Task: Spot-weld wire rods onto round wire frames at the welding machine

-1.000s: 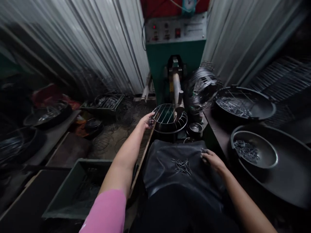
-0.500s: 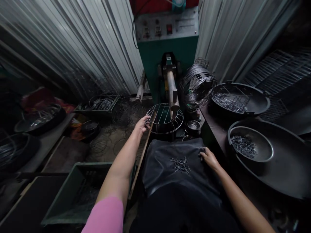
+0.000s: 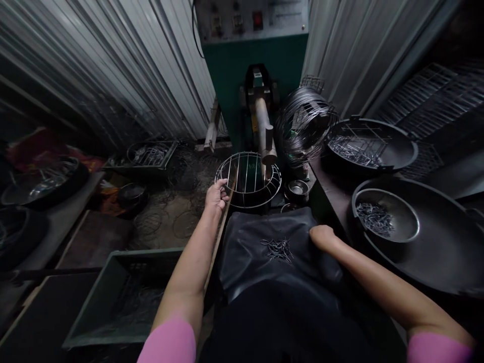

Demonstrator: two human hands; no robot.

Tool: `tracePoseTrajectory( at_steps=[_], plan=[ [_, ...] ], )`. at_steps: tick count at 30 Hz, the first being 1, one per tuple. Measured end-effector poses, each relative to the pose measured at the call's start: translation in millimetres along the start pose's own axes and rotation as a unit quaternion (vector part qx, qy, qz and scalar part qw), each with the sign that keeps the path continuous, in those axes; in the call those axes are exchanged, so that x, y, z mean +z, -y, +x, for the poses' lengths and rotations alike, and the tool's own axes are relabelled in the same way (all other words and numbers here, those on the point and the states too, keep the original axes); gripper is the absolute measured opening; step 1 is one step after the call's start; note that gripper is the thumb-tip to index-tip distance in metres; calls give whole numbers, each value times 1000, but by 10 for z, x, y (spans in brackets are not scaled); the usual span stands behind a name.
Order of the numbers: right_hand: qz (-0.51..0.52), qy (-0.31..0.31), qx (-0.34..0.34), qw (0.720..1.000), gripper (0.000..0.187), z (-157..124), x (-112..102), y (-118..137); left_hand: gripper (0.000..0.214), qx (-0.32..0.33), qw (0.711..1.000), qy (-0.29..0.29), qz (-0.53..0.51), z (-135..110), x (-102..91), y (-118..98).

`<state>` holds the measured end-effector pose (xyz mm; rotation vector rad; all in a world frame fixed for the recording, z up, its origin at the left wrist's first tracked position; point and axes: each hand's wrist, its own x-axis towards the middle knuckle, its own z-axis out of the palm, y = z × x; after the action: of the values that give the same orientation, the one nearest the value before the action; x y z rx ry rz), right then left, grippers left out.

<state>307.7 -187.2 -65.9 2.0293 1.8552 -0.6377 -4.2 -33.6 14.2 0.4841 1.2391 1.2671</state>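
My left hand [image 3: 217,195] grips the left rim of a round wire basket frame [image 3: 247,179] that sits under the arm of a green welding machine [image 3: 260,121]. My right hand [image 3: 322,237] rests curled, knuckles up, on a black apron [image 3: 264,257] over my lap. What its fingers hold is hidden. A small heap of short wire pieces [image 3: 278,248] lies on the apron to the left of that hand.
A black bowl of wire pieces [image 3: 385,222] sits in a big dark pan at right; a second pan [image 3: 372,146] holds more wire behind it. Coiled wire rings [image 3: 306,123] stand beside the machine. A green crate [image 3: 121,297] is at lower left. Corrugated metal walls surround.
My view has tilted down. My left hand stays on the basket rim. My right hand has curled into a fist on the apron, and both pink sleeves now show.
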Motion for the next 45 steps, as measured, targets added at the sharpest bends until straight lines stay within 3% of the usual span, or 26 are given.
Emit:
tracePoseTrajectory(
  at_steps=[5, 7, 9, 11, 13, 16, 18, 21, 24, 26, 30, 33, 39, 43, 45],
  plan=[
    [95, -40, 19, 994, 15, -15, -111, -179, 40, 15, 1000, 3, -26, -48, -9, 3],
    [220, -69, 19, 973, 17, -56, -98, -251, 40, 13, 999, 3, -30, -47, -12, 22],
    [423, -96, 28, 901, 16, -89, -10, -264, 40, 11, 999, -5, -31, -45, -10, 49],
    [601, -121, 36, 789, 12, -99, 125, -232, 40, 10, 999, -16, -32, -46, -3, 76],
    [676, -134, 38, 724, 15, -89, 258, -188, 40, 13, 999, -24, -35, -48, 5, 94],
    [686, -122, 33, 716, 19, -61, 348, -149, 39, 19, 999, -26, -44, -49, 18, 101],
    [686, -135, 10, 715, 26, -40, 279, -108, 39, 22, 998, -28, -47, -46, 30, 101],
    [712, -206, -71, 667, 33, -11, -25, 98, 38, 25, 998, -29, -47, -37, 63, 113],
    [731, -245, -165, 615, 33, 34, -414, 506, 38, 29, 998, -23, -50, -30, 121, 147],
    [713, -238, -209, 625, 34, 93, -607, 794, 39, 26, 998, -21, -53, -30, 167, 171],
    [654, -198, -217, 697, 37, 257, -747, 1117, 40, 33, 998, -31, -46, -42, 241, 195],
    [626, -185, -199, 731, 35, 318, -759, 1127, 43, 41, 998, -36, -37, -55, 263, 191],
    [608, -182, -213, 743, 29, 262, -841, 1058, 47, 33, 997, -25, -59, -35, 263, 186],
    [544, -209, -218, 783, 24, 312, -871, 1054, 50, 35, 998, -31, -45, -37, 274, 184],
    [548, -193, -204, 788, 25, 349, -869, 1058, 52, 47, 998, -32, -34, -46, 279, 180]
  ],
)
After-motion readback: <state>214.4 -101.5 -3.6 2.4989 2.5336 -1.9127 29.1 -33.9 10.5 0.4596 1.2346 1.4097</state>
